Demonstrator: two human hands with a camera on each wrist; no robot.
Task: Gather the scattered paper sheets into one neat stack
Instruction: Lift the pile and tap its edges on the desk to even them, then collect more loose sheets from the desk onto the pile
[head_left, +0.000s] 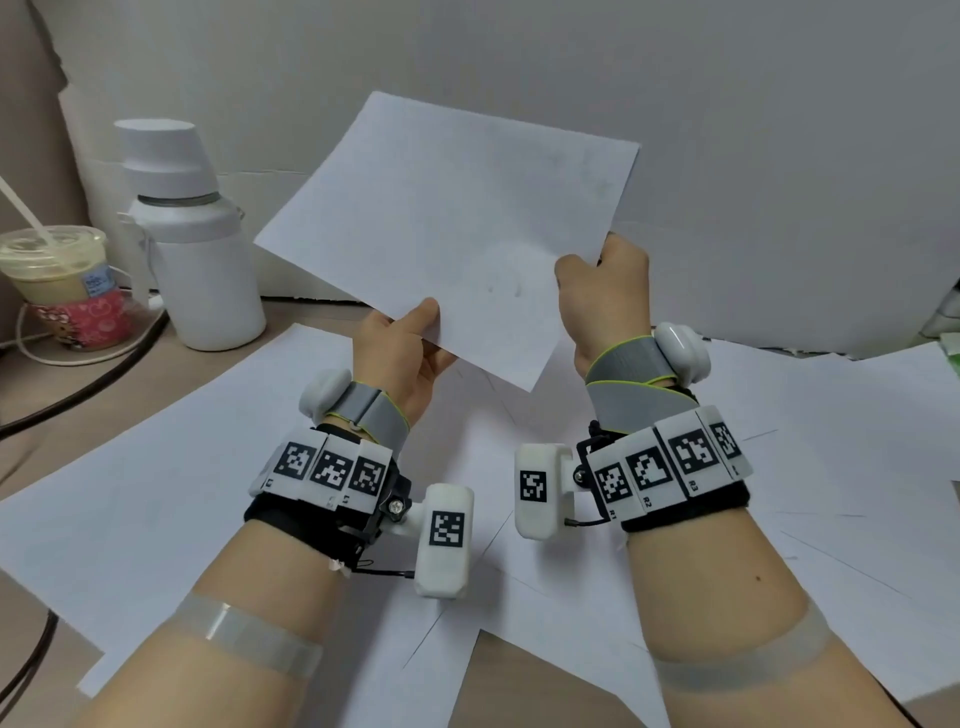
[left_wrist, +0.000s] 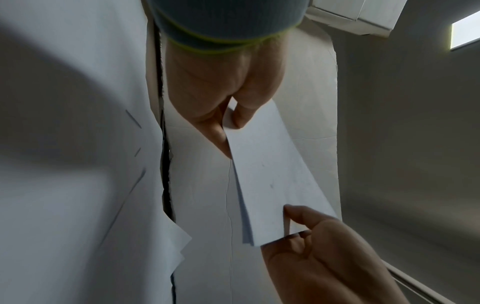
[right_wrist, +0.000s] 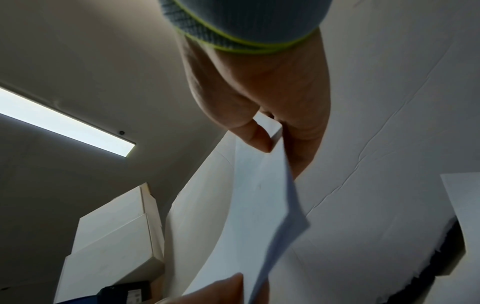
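Two hands, left (head_left: 402, 353) and right (head_left: 605, 296), pinched a stack (head_left: 447, 234) above sheets (head_left: 156, 493) on the desk (head_left: 67, 415).

The head view is looking down over both forearms at the held sheets (head_left: 447, 234). Each wrist view is looking up close along its palm, below the held sheets (left_wrist: 270, 174) (right_wrist: 259, 205). All three are sharing them.

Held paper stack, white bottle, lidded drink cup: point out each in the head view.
held paper stack (head_left: 447, 228), head view, middle of its top sheet.
white bottle (head_left: 208, 260), head view, front of its body.
lidded drink cup (head_left: 57, 270), head view, clear side wall below the lid.
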